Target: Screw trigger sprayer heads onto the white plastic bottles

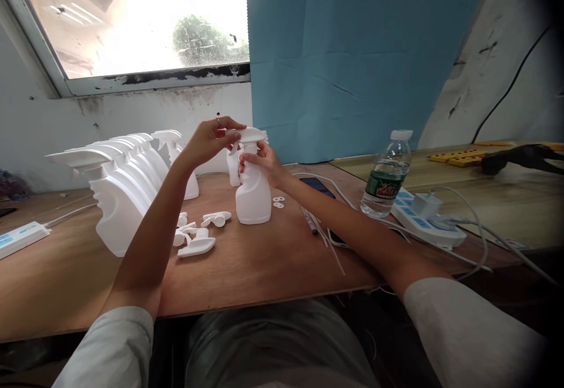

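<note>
A white spray bottle point(254, 197) stands upright on the table in front of me. My right hand point(268, 166) is closed around its neck from the right side. With fingers and thumb, my left hand point(217, 138) grips the white trigger spray head point(252, 134) on top from the left. Left of the bottle, several loose trigger spray heads point(197, 247) lie on the table. Small white washers point(278, 201) lie just to its right. Behind my left forearm stands a row of white spray bottles point(117, 200) with heads on; another white bottle point(233, 167) is partly hidden behind my hands.
On the right stand a clear drink bottle point(386, 179) and a white power strip point(425, 223) with cables. A phone point(317, 187), a pen point(309, 221) and thin white tubes point(332, 250) lie near my right forearm. Another power strip point(24, 238) is at far left.
</note>
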Action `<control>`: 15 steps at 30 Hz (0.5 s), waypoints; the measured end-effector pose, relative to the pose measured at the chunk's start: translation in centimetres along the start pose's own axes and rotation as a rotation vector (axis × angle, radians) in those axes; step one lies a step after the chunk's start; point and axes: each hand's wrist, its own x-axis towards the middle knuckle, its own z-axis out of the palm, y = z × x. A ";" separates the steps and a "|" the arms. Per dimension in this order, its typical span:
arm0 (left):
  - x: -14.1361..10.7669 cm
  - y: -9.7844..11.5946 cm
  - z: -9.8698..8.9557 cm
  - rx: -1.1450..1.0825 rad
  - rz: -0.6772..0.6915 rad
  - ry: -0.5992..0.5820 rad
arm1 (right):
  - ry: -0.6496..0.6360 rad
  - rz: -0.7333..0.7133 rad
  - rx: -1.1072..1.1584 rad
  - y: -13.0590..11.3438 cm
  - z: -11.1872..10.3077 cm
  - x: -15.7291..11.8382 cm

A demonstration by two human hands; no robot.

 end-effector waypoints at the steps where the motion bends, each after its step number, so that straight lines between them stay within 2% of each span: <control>1: 0.0 0.1 0.0 -0.009 -0.004 -0.002 | -0.011 -0.001 0.018 -0.1 0.0 0.0; 4: 0.0 0.2 0.0 -0.011 -0.011 -0.002 | -0.039 0.013 0.077 -0.2 0.2 -0.1; 9: 0.0 -0.1 0.0 -0.001 -0.012 0.005 | 0.038 -0.006 0.032 -0.2 0.4 -0.1; 15: 0.0 -0.4 0.0 0.015 -0.004 0.002 | 0.049 -0.003 0.073 0.0 0.5 -0.1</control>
